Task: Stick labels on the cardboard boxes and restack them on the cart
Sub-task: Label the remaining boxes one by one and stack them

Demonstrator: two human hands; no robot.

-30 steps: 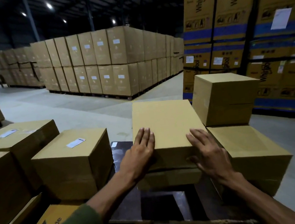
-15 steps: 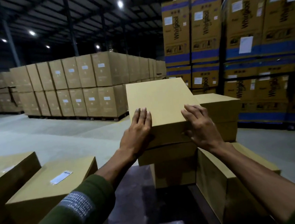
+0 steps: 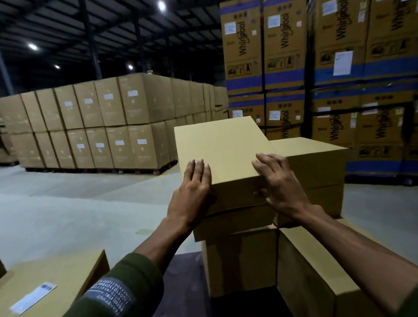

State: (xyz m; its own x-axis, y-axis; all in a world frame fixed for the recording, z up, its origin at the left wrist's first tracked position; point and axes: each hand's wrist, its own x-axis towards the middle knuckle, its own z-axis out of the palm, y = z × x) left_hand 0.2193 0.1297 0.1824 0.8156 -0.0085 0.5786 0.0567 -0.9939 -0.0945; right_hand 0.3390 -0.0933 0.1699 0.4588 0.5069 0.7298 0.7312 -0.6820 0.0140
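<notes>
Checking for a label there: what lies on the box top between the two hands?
Head view: only bare cardboard of the top box between the left hand and right hand; no label.

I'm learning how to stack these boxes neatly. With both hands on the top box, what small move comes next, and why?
Probably nudge the top box forward until it sits square. Its near edge overhangs the box beneath, and the left hand and right hand rest at its near corners, well placed to push. Its top shows no label.
</notes>
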